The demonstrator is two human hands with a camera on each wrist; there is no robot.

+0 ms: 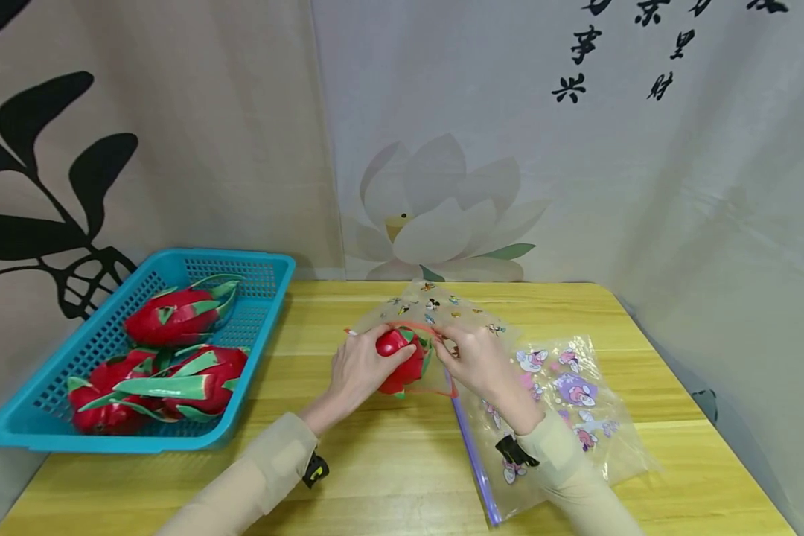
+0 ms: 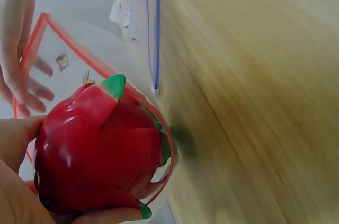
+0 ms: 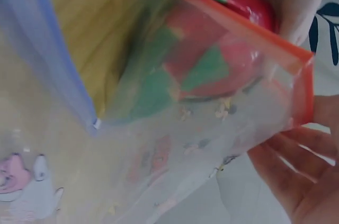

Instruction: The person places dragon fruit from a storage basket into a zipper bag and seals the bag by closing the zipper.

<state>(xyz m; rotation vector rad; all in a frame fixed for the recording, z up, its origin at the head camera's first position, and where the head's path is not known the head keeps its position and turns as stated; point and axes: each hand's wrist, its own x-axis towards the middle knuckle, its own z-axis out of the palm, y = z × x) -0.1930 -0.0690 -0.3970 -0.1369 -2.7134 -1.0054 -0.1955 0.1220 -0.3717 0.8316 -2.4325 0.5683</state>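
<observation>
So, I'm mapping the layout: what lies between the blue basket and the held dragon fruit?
In the head view, going from the blue basket: mostly bare table, then the left hand, which grips the dragon fruit.

Curtained nook, printed drapes (image 1: 442,112), wood-grain table (image 1: 388,465)

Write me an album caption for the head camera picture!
Left hand holds a dragon fruit in the mouth of a bag the right hand grips.
</observation>
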